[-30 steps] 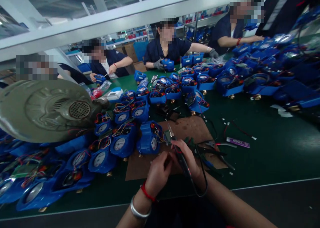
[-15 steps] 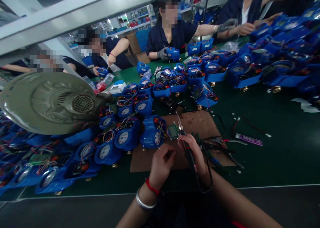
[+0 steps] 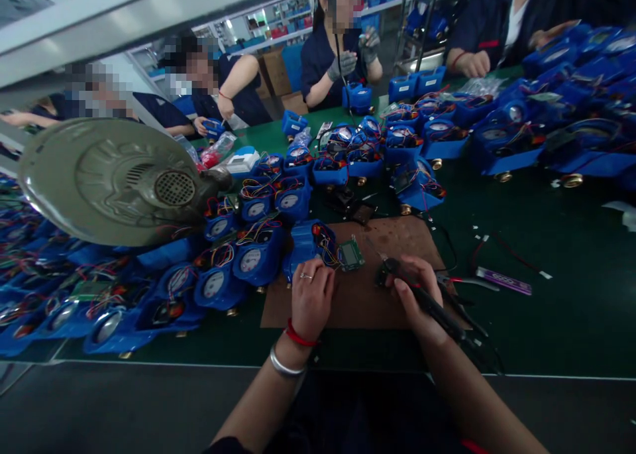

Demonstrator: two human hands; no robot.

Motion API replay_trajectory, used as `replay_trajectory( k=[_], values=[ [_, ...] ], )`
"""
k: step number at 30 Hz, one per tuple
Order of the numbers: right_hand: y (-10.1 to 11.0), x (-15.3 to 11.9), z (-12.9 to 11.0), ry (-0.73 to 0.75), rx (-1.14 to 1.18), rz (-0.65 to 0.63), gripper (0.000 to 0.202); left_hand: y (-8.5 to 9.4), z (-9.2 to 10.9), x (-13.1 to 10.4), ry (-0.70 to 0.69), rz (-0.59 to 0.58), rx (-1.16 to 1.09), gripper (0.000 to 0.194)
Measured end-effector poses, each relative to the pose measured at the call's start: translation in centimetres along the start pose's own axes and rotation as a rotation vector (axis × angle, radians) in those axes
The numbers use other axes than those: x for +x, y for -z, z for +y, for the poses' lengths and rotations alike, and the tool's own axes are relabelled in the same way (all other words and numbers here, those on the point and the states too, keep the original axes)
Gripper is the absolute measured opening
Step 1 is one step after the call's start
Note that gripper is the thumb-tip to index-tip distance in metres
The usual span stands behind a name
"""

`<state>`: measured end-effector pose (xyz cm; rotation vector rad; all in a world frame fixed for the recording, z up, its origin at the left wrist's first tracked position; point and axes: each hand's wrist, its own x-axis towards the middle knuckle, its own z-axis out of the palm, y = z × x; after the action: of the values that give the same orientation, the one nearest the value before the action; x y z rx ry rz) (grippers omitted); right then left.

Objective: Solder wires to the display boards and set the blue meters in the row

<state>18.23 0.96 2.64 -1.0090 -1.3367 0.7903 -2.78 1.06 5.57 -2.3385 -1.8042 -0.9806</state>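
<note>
By the meter (image 3: 298, 245), my left hand (image 3: 311, 296) has arrived, fingers' hold hidden. My right hand (image 3: 422, 323), clasping the iron (image 3: 395, 268), has cleared the board (image 3: 350, 255).

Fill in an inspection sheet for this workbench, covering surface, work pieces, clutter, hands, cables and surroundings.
Surface: green table; brown cardboard on it, with dark stains near its far edge.
Work pieces: front blue meter at the cardboard's left; circuit board with a small screen beside it.
Clutter: red-handled pliers, purple strip, white scraps.
Hands: right hand holds a soldering iron; left hand at the meter's near side, grip unclear.
Cables: coloured wires between meter and circuit board; black cable right of the cardboard.
Surroundings: green lamp at left, more blue meters around, co-workers across the table.
</note>
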Motion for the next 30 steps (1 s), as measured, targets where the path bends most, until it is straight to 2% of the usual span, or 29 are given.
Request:
replay_trajectory(
  k=[3, 6, 11, 22, 30],
  values=[
    [0.5, -0.6, 0.4, -0.098, 0.164, -0.002, 0.023, -0.4, 0.0, 0.5, -0.031, -0.001, 0.030, 0.010],
    [0.9, -1.0, 1.0, -0.137, 0.093, 0.020, 0.017, -0.8, -0.1, 0.7, -0.039, -0.002, 0.007, 0.010],
    [1.2, -1.3, 1.8, -0.175, -0.013, -0.005, 0.018, -1.1, -0.7, 0.7, -0.031, -0.036, -0.064, 0.012],
    [1.0, -0.9, 1.2, -0.094, -0.225, -0.059, 0.013, -1.1, -0.9, 0.8, -0.028, -0.026, -0.109, 0.012],
    [0.9, -0.7, 1.3, -0.086, -0.261, -0.065, 0.012, -1.4, -1.0, 0.7, -0.032, -0.009, -0.108, 0.013]
  ],
)
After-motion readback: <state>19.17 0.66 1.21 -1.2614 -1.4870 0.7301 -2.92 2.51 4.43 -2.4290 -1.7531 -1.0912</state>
